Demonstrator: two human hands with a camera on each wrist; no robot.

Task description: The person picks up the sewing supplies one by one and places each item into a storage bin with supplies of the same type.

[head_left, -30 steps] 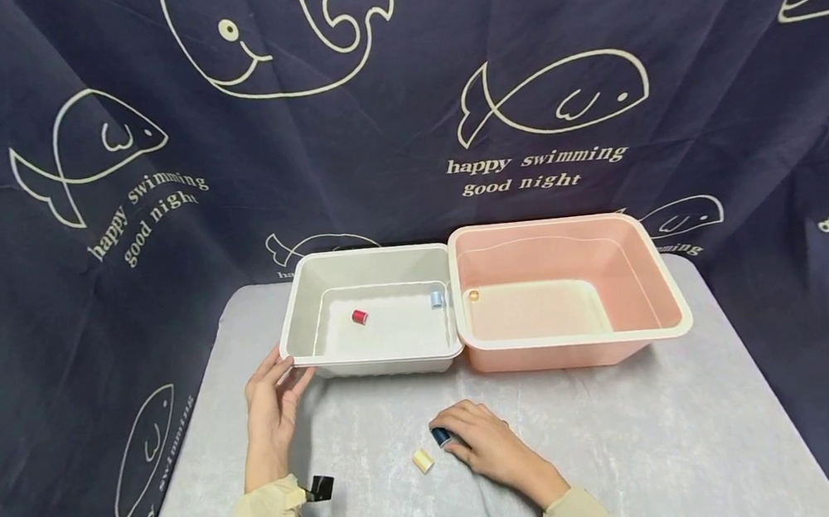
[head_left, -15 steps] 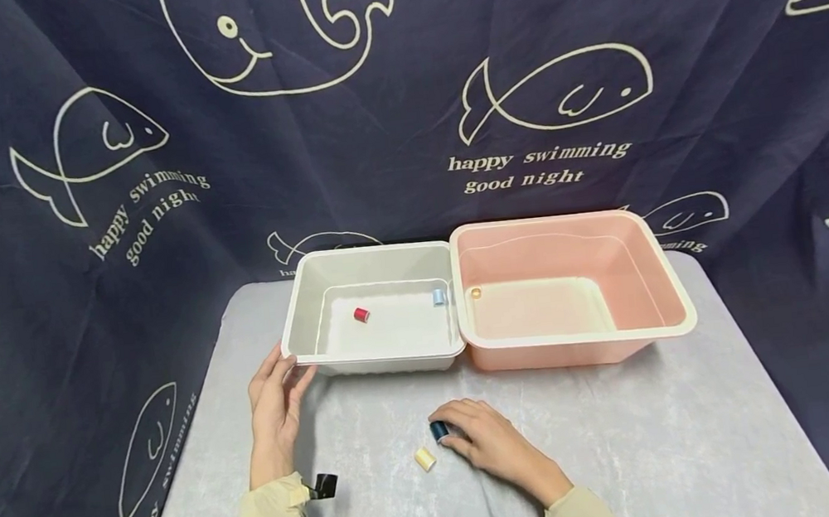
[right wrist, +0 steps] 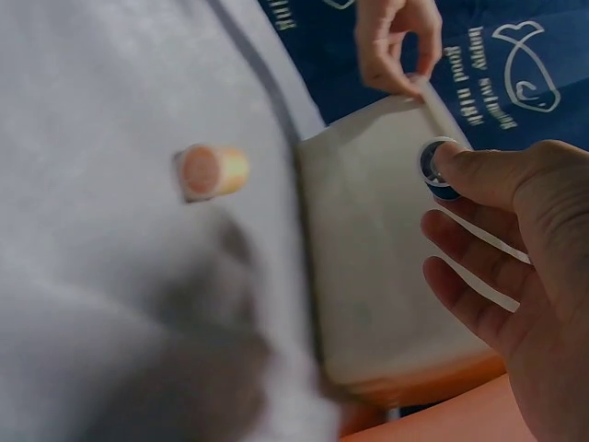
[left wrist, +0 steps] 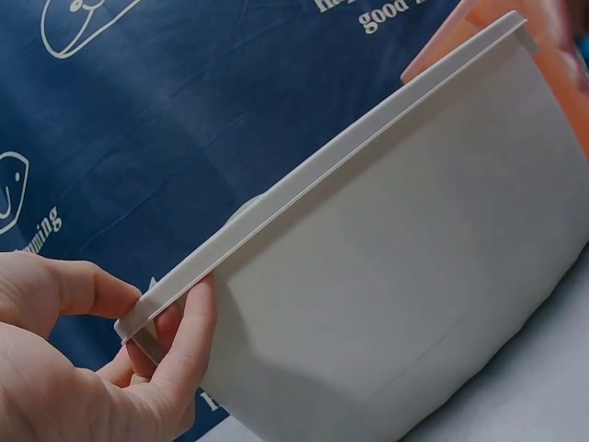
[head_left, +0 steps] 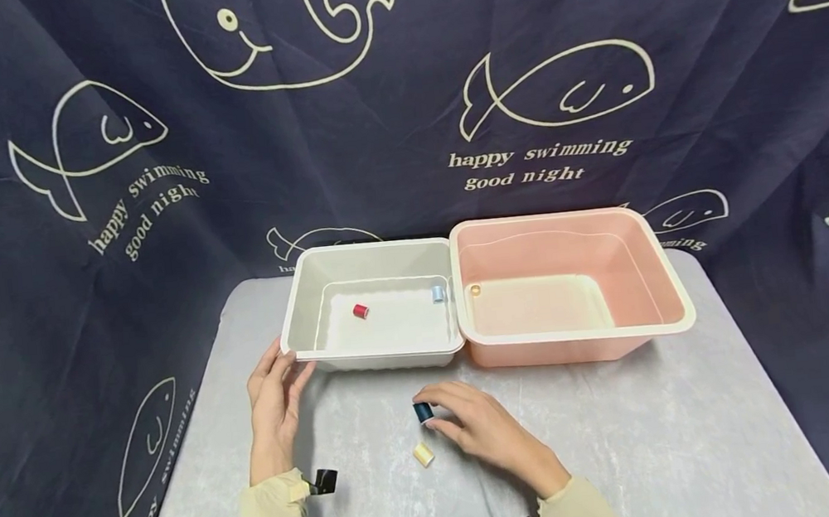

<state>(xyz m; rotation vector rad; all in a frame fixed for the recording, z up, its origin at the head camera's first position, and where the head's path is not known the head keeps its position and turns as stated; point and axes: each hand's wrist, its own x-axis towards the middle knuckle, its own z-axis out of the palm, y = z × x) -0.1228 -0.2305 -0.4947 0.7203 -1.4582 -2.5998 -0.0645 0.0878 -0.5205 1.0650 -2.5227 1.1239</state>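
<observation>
My right hand (head_left: 479, 425) pinches a dark blue spool of thread (head_left: 423, 412) between thumb and fingers, above the table in front of the bins. In the right wrist view the spool (right wrist: 442, 168) shows one round end under the thumb. My left hand (head_left: 272, 401) grips the near left corner of the white bin (head_left: 386, 353); in the left wrist view its thumb and fingers (left wrist: 195, 322) lie on either side of the rim. A pale yellow spool (head_left: 423, 455) lies on the table just below the right hand. Inside the white bin lie a red spool (head_left: 361, 312) and a light blue spool (head_left: 438, 294).
A pink bin (head_left: 580, 345) stands against the white bin's right side, with a small orange-gold spool (head_left: 475, 290) at its left end. The grey cloth-covered table (head_left: 664, 434) runs up to a dark blue curtain (head_left: 374, 154) behind the bins.
My right hand has lifted the dark blue spool and moved it up and left, away from its place beside the yellow spool. The left hand keeps its hold on the white bin.
</observation>
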